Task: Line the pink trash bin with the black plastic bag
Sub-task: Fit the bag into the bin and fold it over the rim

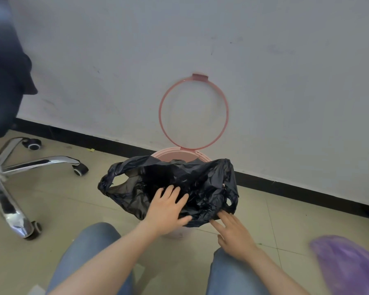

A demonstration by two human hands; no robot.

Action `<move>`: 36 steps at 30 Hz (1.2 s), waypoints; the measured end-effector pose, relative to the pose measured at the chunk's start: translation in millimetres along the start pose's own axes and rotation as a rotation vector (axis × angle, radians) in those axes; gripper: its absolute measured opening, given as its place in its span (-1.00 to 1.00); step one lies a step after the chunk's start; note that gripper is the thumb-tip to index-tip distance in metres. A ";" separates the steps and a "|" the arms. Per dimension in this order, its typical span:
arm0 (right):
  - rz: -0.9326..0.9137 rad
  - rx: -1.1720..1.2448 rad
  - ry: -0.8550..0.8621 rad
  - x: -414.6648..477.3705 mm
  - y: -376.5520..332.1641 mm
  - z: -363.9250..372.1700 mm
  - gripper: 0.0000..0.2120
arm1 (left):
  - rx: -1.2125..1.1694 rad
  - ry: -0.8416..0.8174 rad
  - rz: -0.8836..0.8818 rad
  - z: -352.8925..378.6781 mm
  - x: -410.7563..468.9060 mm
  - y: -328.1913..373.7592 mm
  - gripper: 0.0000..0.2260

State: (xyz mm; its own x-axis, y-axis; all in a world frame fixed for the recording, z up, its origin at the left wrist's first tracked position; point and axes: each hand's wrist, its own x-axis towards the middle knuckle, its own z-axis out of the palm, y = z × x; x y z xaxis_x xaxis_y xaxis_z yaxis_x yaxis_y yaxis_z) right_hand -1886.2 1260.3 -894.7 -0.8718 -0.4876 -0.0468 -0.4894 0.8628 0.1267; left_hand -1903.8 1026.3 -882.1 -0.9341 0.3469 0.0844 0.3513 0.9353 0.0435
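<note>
**With the bag over the bin, spread the mouth before closing the ring**

While the black plastic bag [179, 184] lies crumpled across the top of the pink trash bin [173, 153], only the bin's far rim shows behind it; the rest is hidden under the plastic. The pink retaining ring [161, 116] stands hinged up against the wall [200, 39], so the bin mouth is free to take the liner.

Left hand [166, 209]: flat on the bag's near side, fingers spread, pressing rather than pinching; its grip is wide and holds nothing closed. Right hand [232, 233]: fingers extended, tips touching the bag's lower right edge near one handle loop; loose, no clear hold on the plastic.

Step in hand, as judged: seating the bag. To do it well, find the open mouth first, push the bag's bottom down into the bin, then draw the hem outward over the rim all the way round, far side included, before the ring comes down. The film is thin and creased, so it will likely spring back or slip in if only one side is folded over. The left handle loop [107, 182] hangs clear of the bin and should be tucked.

Surface: pale floor tiles [62, 199], black skirting along the wall base. Wall is scuffed white. An office chair [13, 165] with chrome legs and castors stands well to the left. Something purple and blurred [349, 267] sits at lower right; cannot tell what. Knees in blue jeans [90, 248] frame the bottom.
</note>
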 end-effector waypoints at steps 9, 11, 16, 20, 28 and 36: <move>0.408 0.472 0.512 23.8 10.3 -19.7 -0.86 | 0.060 -0.228 0.020 35.3 -4.3 -4.8 -0.35; 0.222 0.293 0.645 33.0 7.3 -26.7 -0.85 | 0.065 -0.241 0.013 31.1 -3.8 -3.8 -0.35; -0.044 0.024 0.264 52.7 -0.5 -20.3 -0.62 | 0.133 -0.087 0.105 20.5 -6.6 -2.3 -0.42; 0.357 0.448 0.000 68.8 30.7 0.1 -0.52 | 0.063 -0.156 0.079 27.0 -9.4 -3.5 -0.36; 0.654 1.090 0.045 89.3 36.9 0.2 -0.86 | -0.026 -0.334 0.082 32.0 -5.3 -18.3 -0.33; 0.619 0.348 0.578 90.8 3.7 -14.3 -0.68 | -0.028 -0.315 0.086 32.6 -4.6 -18.8 -0.32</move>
State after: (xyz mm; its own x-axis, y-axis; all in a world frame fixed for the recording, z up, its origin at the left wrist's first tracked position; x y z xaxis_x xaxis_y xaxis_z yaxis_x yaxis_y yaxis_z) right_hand -1966.8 1217.4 -884.4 -0.8800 0.1657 0.4451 0.0015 0.9381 -0.3463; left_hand -1908.2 1009.4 -915.7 -0.8733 0.4331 -0.2233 0.4270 0.9009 0.0774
